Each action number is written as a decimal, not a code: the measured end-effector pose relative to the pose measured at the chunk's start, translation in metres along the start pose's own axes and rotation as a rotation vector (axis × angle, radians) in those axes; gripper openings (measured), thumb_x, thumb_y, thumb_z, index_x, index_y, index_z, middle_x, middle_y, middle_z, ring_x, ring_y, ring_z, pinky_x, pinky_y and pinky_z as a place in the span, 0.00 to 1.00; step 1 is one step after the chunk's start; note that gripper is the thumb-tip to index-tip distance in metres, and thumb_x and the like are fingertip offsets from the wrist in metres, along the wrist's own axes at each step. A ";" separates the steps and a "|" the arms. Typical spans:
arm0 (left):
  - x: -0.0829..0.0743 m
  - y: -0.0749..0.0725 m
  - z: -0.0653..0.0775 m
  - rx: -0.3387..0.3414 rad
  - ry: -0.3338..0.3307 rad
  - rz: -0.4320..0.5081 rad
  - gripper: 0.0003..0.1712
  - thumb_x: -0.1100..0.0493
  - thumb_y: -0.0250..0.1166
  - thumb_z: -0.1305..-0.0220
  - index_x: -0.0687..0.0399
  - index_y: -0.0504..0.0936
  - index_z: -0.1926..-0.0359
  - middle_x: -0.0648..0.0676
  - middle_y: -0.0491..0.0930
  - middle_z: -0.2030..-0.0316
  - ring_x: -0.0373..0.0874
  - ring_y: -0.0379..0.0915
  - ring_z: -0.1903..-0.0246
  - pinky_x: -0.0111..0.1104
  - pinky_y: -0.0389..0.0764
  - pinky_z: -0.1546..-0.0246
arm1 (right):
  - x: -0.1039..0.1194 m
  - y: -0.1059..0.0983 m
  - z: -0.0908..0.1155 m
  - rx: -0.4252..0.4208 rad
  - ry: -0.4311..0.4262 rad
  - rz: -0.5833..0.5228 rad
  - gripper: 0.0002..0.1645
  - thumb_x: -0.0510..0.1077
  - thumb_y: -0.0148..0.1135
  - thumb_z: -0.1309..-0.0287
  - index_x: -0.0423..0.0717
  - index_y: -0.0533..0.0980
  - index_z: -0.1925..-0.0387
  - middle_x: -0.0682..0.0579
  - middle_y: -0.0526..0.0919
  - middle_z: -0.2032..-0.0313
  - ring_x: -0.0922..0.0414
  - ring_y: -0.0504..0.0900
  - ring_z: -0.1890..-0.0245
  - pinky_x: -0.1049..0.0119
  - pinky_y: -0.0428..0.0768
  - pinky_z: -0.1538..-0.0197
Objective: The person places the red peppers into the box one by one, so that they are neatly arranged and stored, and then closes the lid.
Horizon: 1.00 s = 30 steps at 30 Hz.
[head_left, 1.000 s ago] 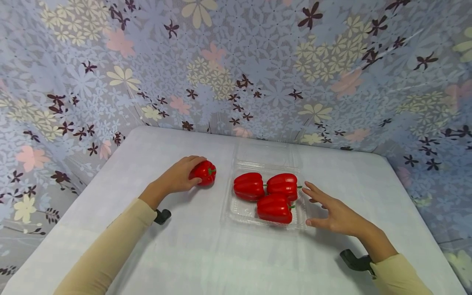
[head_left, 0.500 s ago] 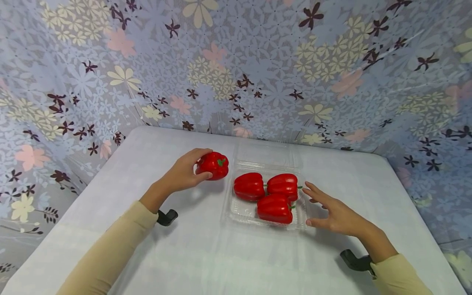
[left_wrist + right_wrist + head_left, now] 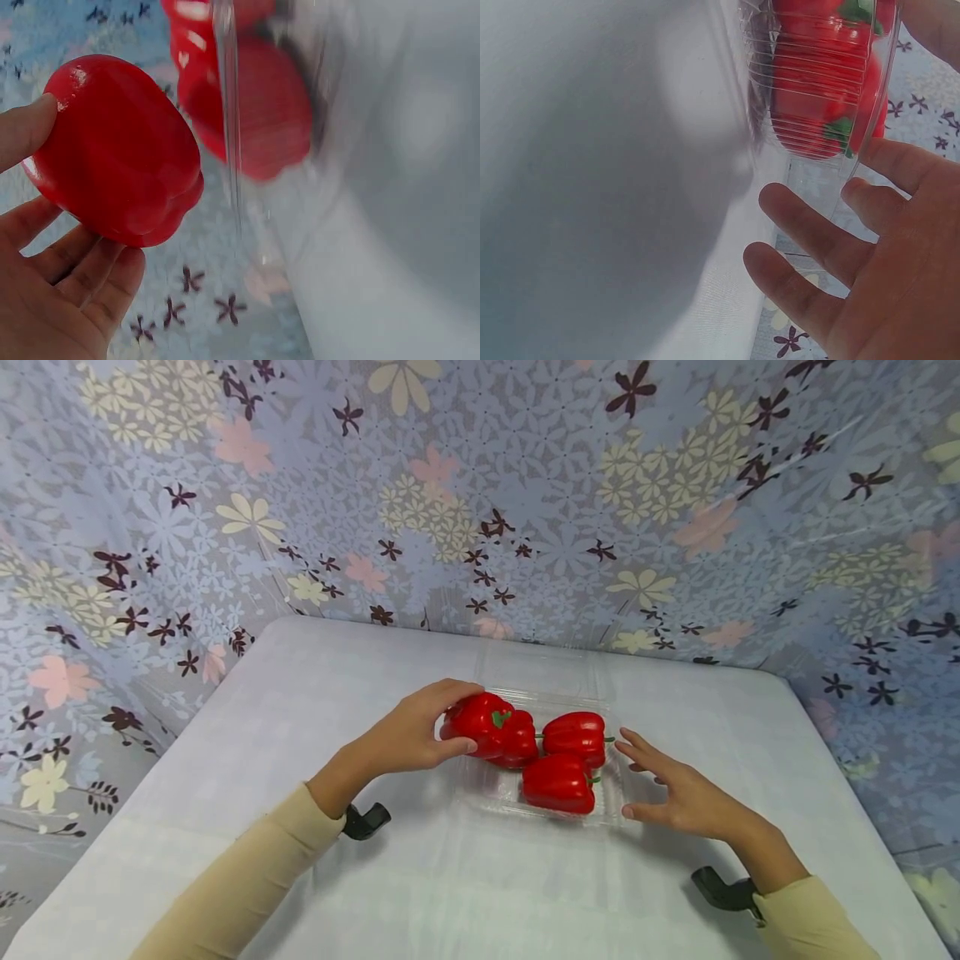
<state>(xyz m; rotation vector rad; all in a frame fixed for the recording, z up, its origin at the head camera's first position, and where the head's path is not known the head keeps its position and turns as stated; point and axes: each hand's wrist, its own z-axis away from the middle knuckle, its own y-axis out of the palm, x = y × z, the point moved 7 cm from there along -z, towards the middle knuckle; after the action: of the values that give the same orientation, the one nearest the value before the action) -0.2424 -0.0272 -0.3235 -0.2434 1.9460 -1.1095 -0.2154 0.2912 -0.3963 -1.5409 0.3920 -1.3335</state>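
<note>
My left hand (image 3: 411, 731) grips a red bell pepper (image 3: 476, 724) between thumb and fingers, above the left side of a clear plastic container (image 3: 495, 797). In the left wrist view this bell pepper (image 3: 120, 150) is off the table, next to the container's wall. Three more red bell peppers lie in the container: one (image 3: 521, 743) partly hidden behind the held one, one (image 3: 573, 735) at the back right, one (image 3: 558, 783) at the front. At the container's right side is my right hand (image 3: 686, 797), fingers spread and holding nothing; in the right wrist view its fingertips are close to the clear wall (image 3: 817, 82).
The container's clear lid (image 3: 540, 668) lies folded back toward the far table edge. A white cloth covers the table (image 3: 525, 893). A flower-patterned curtain (image 3: 480, 485) hangs behind it. Dark wrist mounts (image 3: 723, 891) jut from both sleeves.
My left hand has lifted the bell pepper off the table and carried it rightward to above the container's left side. The right hand stays where it was.
</note>
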 end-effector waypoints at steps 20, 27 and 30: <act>-0.018 0.054 -0.002 0.210 -0.044 -0.211 0.39 0.48 0.70 0.41 0.47 0.69 0.30 0.55 0.73 0.36 0.49 0.70 0.37 0.42 0.82 0.41 | 0.003 0.000 0.001 -0.008 -0.024 0.003 0.54 0.55 0.71 0.47 0.46 0.57 0.24 0.37 0.53 0.23 0.39 0.78 0.40 0.29 0.77 0.47; -0.019 0.053 -0.004 0.241 -0.022 -0.266 0.39 0.49 0.69 0.39 0.50 0.68 0.29 0.56 0.72 0.35 0.50 0.70 0.37 0.42 0.81 0.41 | 0.002 0.002 0.000 -0.001 -0.012 -0.002 0.54 0.56 0.71 0.47 0.47 0.56 0.24 0.37 0.52 0.23 0.38 0.77 0.40 0.29 0.77 0.47; -0.019 0.055 -0.005 0.255 -0.021 -0.294 0.39 0.48 0.68 0.38 0.50 0.67 0.29 0.56 0.71 0.34 0.51 0.70 0.36 0.42 0.80 0.40 | 0.002 0.001 0.000 -0.009 -0.012 0.005 0.54 0.56 0.71 0.48 0.46 0.56 0.24 0.38 0.52 0.23 0.39 0.78 0.40 0.30 0.77 0.47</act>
<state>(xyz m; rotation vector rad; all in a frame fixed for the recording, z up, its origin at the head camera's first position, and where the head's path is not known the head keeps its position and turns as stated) -0.2219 0.0186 -0.3535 -0.4093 1.7642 -1.5259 -0.2142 0.2899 -0.3961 -1.5539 0.3949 -1.3192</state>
